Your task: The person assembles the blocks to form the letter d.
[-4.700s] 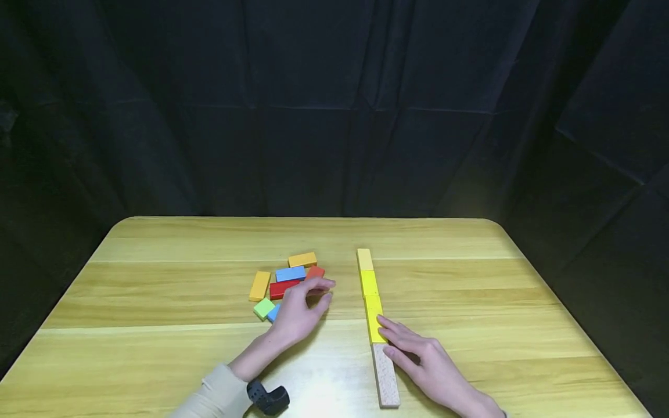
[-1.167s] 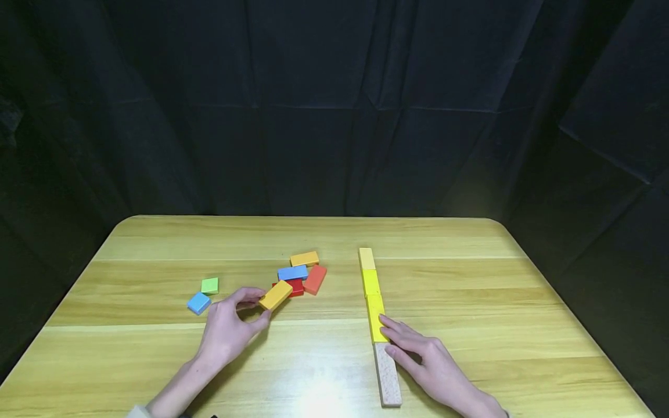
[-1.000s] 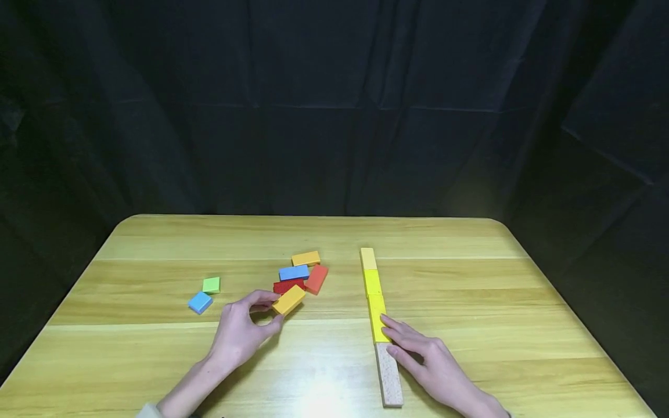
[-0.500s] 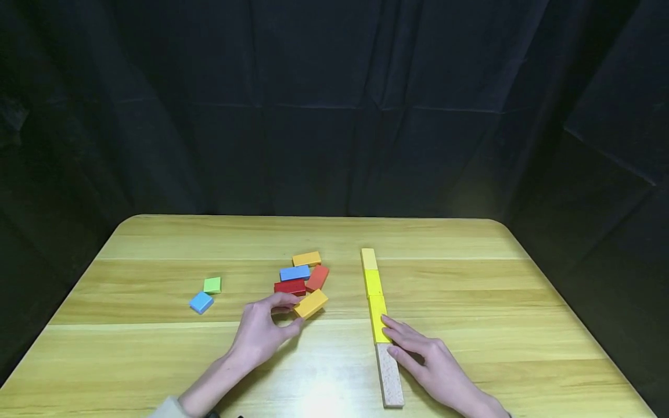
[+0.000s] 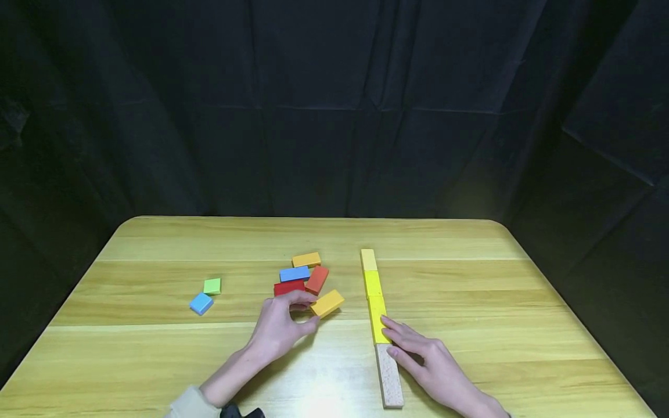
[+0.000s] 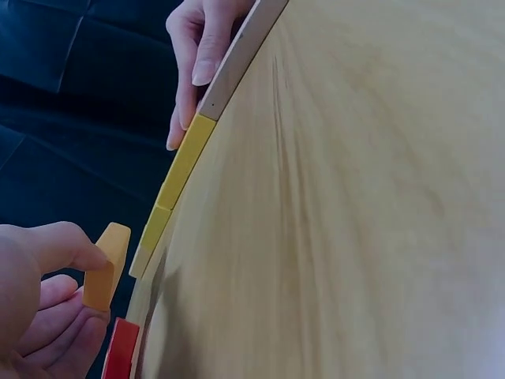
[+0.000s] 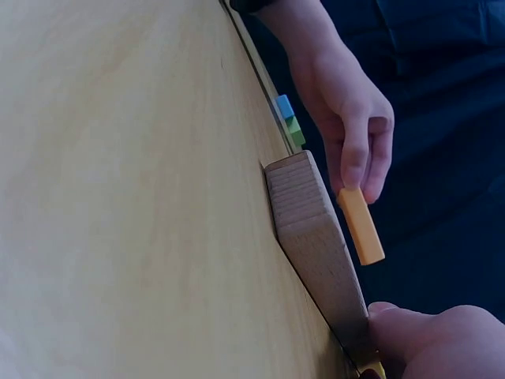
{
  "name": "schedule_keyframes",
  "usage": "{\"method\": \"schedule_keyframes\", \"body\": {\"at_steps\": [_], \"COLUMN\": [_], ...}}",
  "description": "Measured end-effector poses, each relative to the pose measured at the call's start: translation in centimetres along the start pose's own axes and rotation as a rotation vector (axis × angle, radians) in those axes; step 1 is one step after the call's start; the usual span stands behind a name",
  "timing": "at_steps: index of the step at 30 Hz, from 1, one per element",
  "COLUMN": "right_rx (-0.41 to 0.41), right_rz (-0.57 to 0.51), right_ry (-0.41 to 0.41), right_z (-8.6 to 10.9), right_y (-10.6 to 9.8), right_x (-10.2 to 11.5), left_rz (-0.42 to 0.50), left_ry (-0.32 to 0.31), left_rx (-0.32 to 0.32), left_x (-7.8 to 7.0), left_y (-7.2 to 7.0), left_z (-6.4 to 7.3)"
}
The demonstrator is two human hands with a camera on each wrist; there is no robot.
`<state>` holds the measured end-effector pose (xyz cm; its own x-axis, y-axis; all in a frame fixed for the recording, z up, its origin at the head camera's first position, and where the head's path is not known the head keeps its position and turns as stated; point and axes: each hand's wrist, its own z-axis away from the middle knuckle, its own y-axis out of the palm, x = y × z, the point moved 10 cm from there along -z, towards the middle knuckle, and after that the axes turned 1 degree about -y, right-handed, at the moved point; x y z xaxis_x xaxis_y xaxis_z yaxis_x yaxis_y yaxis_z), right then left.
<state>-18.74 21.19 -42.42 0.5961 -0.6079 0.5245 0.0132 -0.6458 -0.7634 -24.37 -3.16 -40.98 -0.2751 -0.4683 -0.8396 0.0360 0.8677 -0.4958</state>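
Note:
My left hand (image 5: 279, 325) pinches an orange block (image 5: 327, 303) between thumb and fingers. In the left wrist view that orange block (image 6: 108, 267) is raised off the table, near a red block (image 6: 121, 349). A row of blocks runs away from me: a speckled, pale wooden block (image 5: 389, 377) nearest, two yellow blocks (image 5: 378, 319) beyond it, and a pale yellow block (image 5: 368, 259) at the far end. My right hand (image 5: 431, 366) lies along the right side of the row, fingertips touching the nearer yellow block and thumb at the wooden one.
Left of the row lie a dark red block (image 5: 289, 287), a lighter red block (image 5: 317, 280), a blue block (image 5: 294, 273) and another orange block (image 5: 306, 259). Farther left, a green block (image 5: 212, 286) sits beside a second blue block (image 5: 201, 303). A dark curtain (image 5: 334, 116) hangs behind the table.
The green block and one blue block have shifted left, away from the pile. My left hand has taken the orange block and carried it right toward the row. My right hand stays put.

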Motion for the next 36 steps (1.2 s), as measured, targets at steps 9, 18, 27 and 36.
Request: {"method": "schedule_keyframes", "body": {"at_steps": [9, 18, 27, 36], "right_rx": [0.000, 0.010, 0.002, 0.007], "right_rz": [0.008, 0.008, 0.016, 0.013], "right_ry": [0.004, 0.022, 0.008, 0.020], "right_z": [0.0, -0.1, -0.1, -0.1], "right_y": [0.0, 0.0, 0.0, 0.0], "right_x": [-0.1, -0.2, 0.0, 0.0], "left_rz": [-0.006, -0.013, -0.021, -0.058], "left_ry": [0.019, 0.003, 0.012, 0.025], "left_rx": [0.029, 0.061, 0.088, 0.103], "left_x": [-0.6, -0.8, -0.8, -0.7], "left_y": [1.5, 2.9, 4.1, 4.8], "left_z": [-0.9, -2.1, -2.7, -3.2]}}
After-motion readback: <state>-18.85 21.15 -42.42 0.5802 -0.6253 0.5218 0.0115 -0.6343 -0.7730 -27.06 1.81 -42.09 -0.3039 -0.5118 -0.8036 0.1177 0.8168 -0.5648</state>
